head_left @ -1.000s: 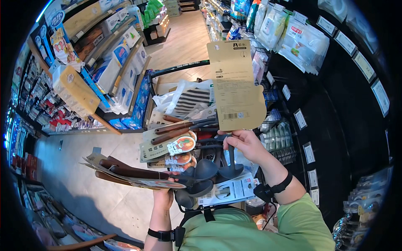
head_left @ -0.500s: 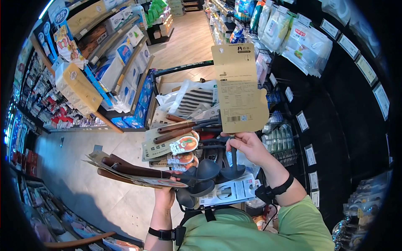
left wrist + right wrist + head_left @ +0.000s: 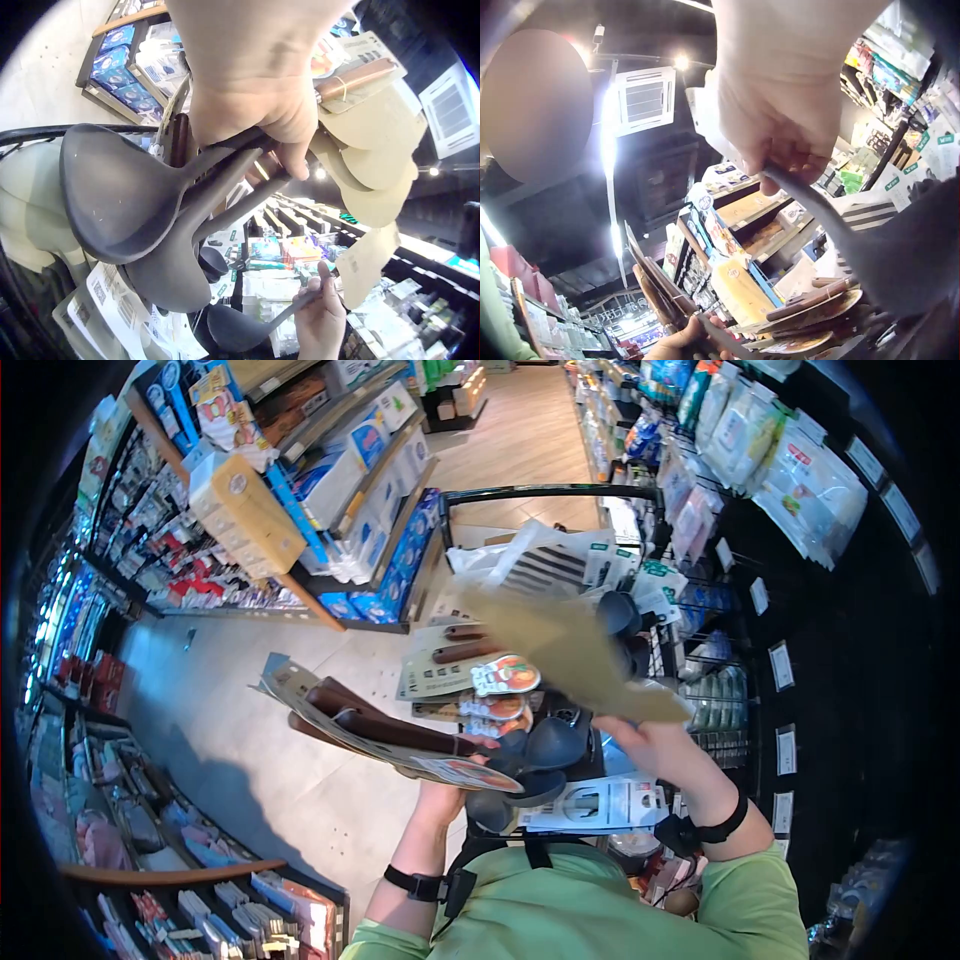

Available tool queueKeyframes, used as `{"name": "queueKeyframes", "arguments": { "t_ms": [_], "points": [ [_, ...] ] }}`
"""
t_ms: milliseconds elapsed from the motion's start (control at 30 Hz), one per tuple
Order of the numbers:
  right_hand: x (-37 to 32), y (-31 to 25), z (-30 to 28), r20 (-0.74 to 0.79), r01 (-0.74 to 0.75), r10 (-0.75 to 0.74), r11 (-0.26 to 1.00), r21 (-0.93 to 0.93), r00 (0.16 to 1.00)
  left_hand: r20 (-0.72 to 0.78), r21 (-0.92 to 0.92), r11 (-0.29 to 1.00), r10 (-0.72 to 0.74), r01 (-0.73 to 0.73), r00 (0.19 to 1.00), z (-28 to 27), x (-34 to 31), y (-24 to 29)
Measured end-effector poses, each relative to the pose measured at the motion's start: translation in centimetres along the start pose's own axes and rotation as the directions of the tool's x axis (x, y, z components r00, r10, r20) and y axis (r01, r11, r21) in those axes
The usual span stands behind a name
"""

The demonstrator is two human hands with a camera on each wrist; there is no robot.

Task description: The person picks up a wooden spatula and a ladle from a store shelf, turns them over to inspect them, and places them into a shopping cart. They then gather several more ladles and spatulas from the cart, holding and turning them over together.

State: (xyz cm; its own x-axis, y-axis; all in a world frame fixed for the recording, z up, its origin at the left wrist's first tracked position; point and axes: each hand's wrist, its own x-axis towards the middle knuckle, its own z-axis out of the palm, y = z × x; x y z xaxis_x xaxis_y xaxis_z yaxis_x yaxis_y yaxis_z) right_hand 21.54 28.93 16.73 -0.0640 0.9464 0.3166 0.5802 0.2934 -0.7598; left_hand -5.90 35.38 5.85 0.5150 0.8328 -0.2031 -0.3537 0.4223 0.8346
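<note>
My left hand [image 3: 255, 97] grips several dark grey ladles [image 3: 112, 195] by their necks, bowls toward my body. In the head view their brown handles [image 3: 370, 725] and cards point away to the left. A ladle [image 3: 236, 326] is pinched at its neck by my right hand [image 3: 645, 745]. Its large kraft-brown card [image 3: 570, 650] is blurred and slants over the cart. Under that card lie more carded utensils with brown handles [image 3: 465, 653] and food pictures. In the right wrist view the right hand's ladle bowl [image 3: 900, 247] is close to the camera.
A shopping cart with a black rim [image 3: 550, 490] stands before me, holding a striped bag [image 3: 555, 565] and white packaged items [image 3: 600, 803]. Hanging packs [image 3: 810, 490] and price tags line the right shelf. Across the tiled floor [image 3: 250, 710] stands a stocked shelf [image 3: 370, 460].
The right hand's card has swung from upright to a leftward slant, and its ladle bowl has left its earlier spot. The head view has shifted, moving the scene rightward. Left hand keeps its hold.
</note>
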Motion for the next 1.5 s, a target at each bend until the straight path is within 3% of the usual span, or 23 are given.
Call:
{"name": "queueKeyframes", "arguments": {
  "t_ms": [33, 100, 167, 200, 233, 333, 433, 500, 533, 567, 600, 633, 700, 733, 833, 867, 900, 967, 1000, 1100, 1367, 1433, 1500],
  "points": [
    [-0.1, 0.0, 0.6, 0.080, 0.126, -0.115, 0.981, -0.147, 0.990, 0.033, 0.044, 0.999, 0.021, -0.023, 0.999, -0.2, 0.0, -0.2],
    [-0.5, -0.5, 2.5, 0.166, 0.078, -0.051, 0.985, -0.155, 0.985, -0.083, 0.135, 0.986, -0.092, 0.102, 0.992, -0.1, -1.1, 0.0],
    [-1.2, 0.4, 4.2, 0.246, 0.096, -0.057, 0.984, -0.150, 0.968, 0.073, -0.408, 0.901, -0.132, 0.151, 0.989, -1.0, -1.5, -0.6],
    [-1.4, 0.6, 4.8, 0.316, 0.148, -0.081, 0.970, -0.193, 0.945, 0.260, -0.374, 0.908, -0.090, 0.186, 0.961, -0.2, -1.6, 1.0],
    [-1.9, 1.4, 5.8, 0.323, 0.202, -0.117, 0.948, -0.245, 0.939, 0.268, -0.016, 0.995, 0.096, -0.096, 0.959, -0.5, -1.0, 0.3],
    [-2.3, 1.6, 6.8, 0.301, 0.204, -0.129, 0.950, -0.235, 0.945, 0.206, -0.048, 0.993, 0.117, -0.109, 0.972, 0.8, -1.5, 1.3],
    [-1.9, 1.4, 6.6, 0.319, 0.119, -0.045, 0.969, -0.217, 0.947, 0.275, -0.057, 0.988, 0.154, -0.143, 0.949, -1.4, -0.8, 0.0],
    [-1.5, 1.1, 6.2, 0.280, 0.003, 0.045, 0.986, -0.168, 0.959, 0.301, -0.374, 0.920, 0.001, 0.117, 0.954, -2.6, -0.9, -0.8],
    [-1.3, 1.2, 5.7, 0.248, 0.056, -0.017, 0.987, -0.151, 0.969, 0.193, -0.509, 0.846, -0.067, 0.158, 0.979, -3.0, -1.2, -1.6],
    [-0.7, 1.1, 5.4, 0.211, -0.044, 0.061, 0.995, -0.086, 0.976, 0.125, -0.567, 0.818, -0.029, 0.096, 0.992, -3.9, -1.1, -2.7],
    [-0.7, 1.7, 5.5, 0.153, -0.134, 0.134, 0.991, -0.010, 0.979, 0.153, -0.195, 0.978, 0.101, -0.070, 0.983, -2.9, -0.5, -1.9],
    [-0.6, 2.4, 5.5, 0.100, -0.217, 0.209, 0.974, 0.069, 0.973, 0.229, 0.201, 0.947, 0.204, -0.251, 0.952, -1.8, 0.1, -1.0],
    [0.0, 2.7, 4.9, 0.071, -0.210, 0.204, 0.974, 0.091, 0.976, -0.015, -0.144, 0.989, -0.035, 0.033, 0.999, -1.0, -0.1, -1.1],
    [0.2, 2.3, 4.6, 0.083, -0.291, 0.283, 0.950, 0.115, 0.956, -0.074, -0.156, 0.987, -0.041, 0.029, 0.996, -0.7, -0.2, -1.2],
    [0.6, 5.1, 5.4, 0.022, -0.203, 0.203, 0.956, 0.212, 0.979, -0.208, -0.171, 0.985, -0.035, -0.001, 0.977, 0.9, 0.3, -0.9],
    [0.4, 6.8, 5.4, 0.101, -0.228, 0.212, 0.955, 0.189, 0.972, -0.227, -0.089, 0.996, 0.001, -0.021, 0.974, 1.8, 0.6, -0.3],
    [0.6, 7.1, 5.6, 0.107, -0.213, 0.197, 0.962, 0.173, 0.975, -0.242, -0.009, 0.999, 0.037, -0.040, 0.969, 2.7, 0.9, 0.5],
    [0.8, 6.9, 5.4, 0.109, -0.394, 0.387, 0.809, 0.436, 0.916, -0.228, -0.020, 0.998, 0.049, -0.055, 0.972, 3.6, 1.8, 1.3],
    [1.0, 6.4, 5.4, 0.086, -0.396, 0.406, 0.786, 0.475, 0.910, -0.213, -0.016, 0.999, 0.044, -0.049, 0.976, 4.1, 2.1, 1.6],
    [1.1, 4.5, 3.5, 0.159, -0.523, 0.500, 0.832, 0.185, 0.851, -0.231, 0.009, 1.000, 0.011, -0.009, 0.973, 5.6, 2.3, 2.6],
    [0.1, 6.0, 3.3, 0.168, -0.480, 0.451, 0.811, 0.335, 0.877, -0.241, -0.017, 1.000, 0.013, -0.018, 0.970, 6.7, 2.2, 2.5],
    [0.1, 5.5, 3.5, 0.059, -0.433, 0.445, 0.820, 0.374, 0.894, -0.241, -0.028, 1.000, 0.007, -0.014, 0.971, 6.7, 2.2, 2.5],
    [0.0, 5.7, 3.6, 0.061, -0.417, 0.430, 0.816, 0.401, 0.901, -0.237, -0.025, 1.000, 0.003, -0.009, 0.972, 6.5, 2.3, 2.3]
  ]
}}
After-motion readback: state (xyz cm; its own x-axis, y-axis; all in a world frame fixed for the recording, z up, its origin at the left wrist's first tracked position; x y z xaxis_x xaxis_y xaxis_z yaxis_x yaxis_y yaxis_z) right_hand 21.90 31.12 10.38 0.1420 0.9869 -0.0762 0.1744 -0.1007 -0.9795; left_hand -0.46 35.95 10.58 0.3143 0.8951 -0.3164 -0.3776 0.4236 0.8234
